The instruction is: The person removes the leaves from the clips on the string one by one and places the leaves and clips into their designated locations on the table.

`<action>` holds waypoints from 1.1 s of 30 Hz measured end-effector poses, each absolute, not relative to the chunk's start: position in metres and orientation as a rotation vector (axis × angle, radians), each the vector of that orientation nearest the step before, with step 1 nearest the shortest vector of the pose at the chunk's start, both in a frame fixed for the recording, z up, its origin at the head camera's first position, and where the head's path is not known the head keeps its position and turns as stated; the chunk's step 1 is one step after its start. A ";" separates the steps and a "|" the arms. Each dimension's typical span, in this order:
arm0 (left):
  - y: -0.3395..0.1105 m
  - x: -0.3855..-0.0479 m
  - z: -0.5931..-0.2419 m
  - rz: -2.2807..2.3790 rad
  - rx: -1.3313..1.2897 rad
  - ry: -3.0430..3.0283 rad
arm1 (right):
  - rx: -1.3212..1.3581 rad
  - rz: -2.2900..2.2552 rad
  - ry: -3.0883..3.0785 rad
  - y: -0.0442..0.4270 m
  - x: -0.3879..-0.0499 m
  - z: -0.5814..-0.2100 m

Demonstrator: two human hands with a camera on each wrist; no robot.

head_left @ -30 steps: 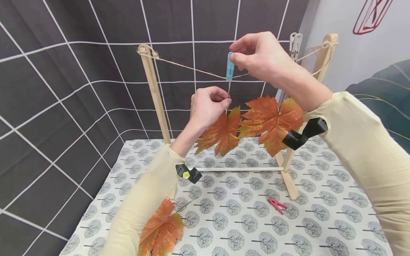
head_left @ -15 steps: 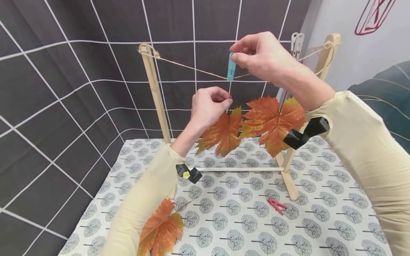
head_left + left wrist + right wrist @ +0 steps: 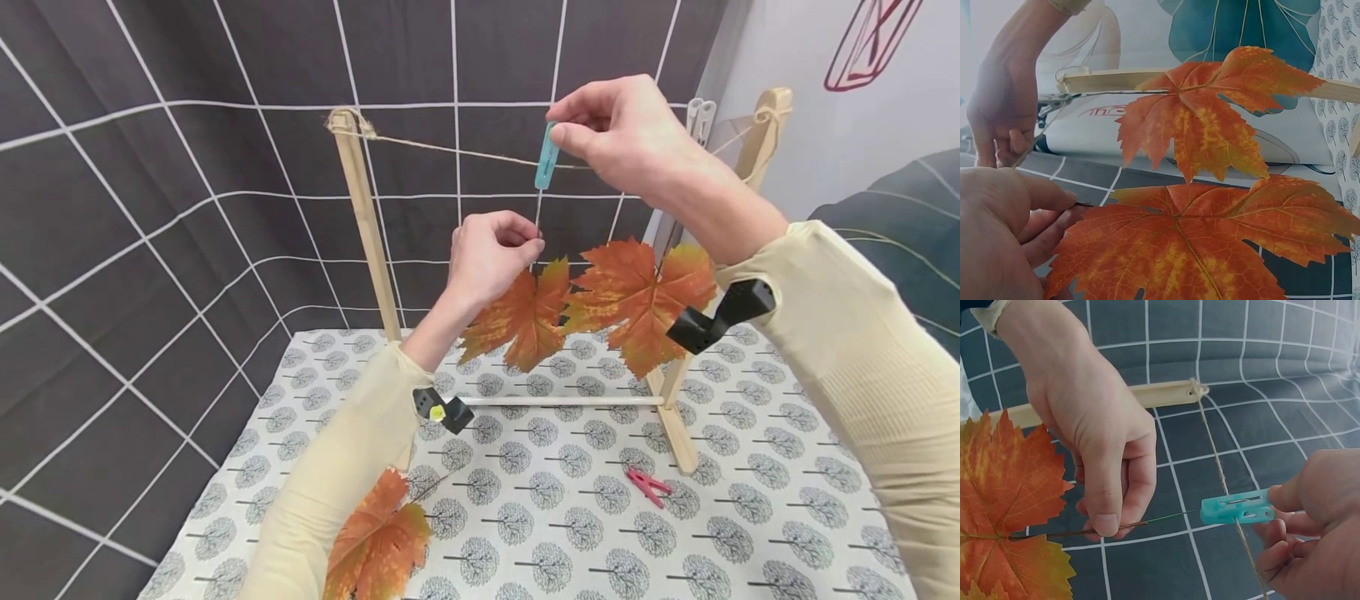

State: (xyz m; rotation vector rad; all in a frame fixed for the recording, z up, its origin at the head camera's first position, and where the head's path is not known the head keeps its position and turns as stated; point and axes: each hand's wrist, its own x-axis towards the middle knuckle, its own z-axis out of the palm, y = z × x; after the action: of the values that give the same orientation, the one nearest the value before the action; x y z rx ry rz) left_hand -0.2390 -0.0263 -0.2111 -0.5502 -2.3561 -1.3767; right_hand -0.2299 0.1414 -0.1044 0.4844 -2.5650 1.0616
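Observation:
My right hand [image 3: 637, 137] pinches the upper end of a light blue clothespin [image 3: 547, 158], which sits across the twine [image 3: 450, 151]. Lower down, my left hand [image 3: 491, 258] holds an orange artificial maple leaf [image 3: 517, 325] by its thin stem, between thumb and fingers. In the right wrist view the green stem tip [image 3: 1179, 514] lies right at the mouth of the clothespin; whether it is gripped there I cannot tell. A second orange leaf [image 3: 641, 304] hangs to the right, its top attachment hidden behind my right arm.
Wooden posts [image 3: 363, 217] hold the twine, joined low by a white rod [image 3: 562, 401]. White clothespins [image 3: 701, 122] sit near the right post. A pink clothespin [image 3: 648, 486] and another leaf [image 3: 378, 542] lie on the tree-print cloth [image 3: 555, 533].
The twine, sagging at the clothespin's lower end before, now runs straighter and crosses the clothespin higher up. The clothespin tilts slightly more. Both hands keep their grips.

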 end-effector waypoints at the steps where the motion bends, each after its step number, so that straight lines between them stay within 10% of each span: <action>1: -0.026 -0.239 -0.211 -1.376 -0.549 -2.360 | 0.481 1.066 -2.557 0.142 -0.230 -0.105; 33: -0.025 -0.240 -0.213 -1.326 -0.558 -2.379 | 0.434 1.028 -2.416 0.142 -0.227 -0.095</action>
State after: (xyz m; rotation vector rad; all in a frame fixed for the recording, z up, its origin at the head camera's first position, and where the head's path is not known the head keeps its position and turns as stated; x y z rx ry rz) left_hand -0.2399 -0.0252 -0.2134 -0.5576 -2.3790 -1.3264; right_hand -0.2268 0.1424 -0.0954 0.4343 -2.4164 1.0280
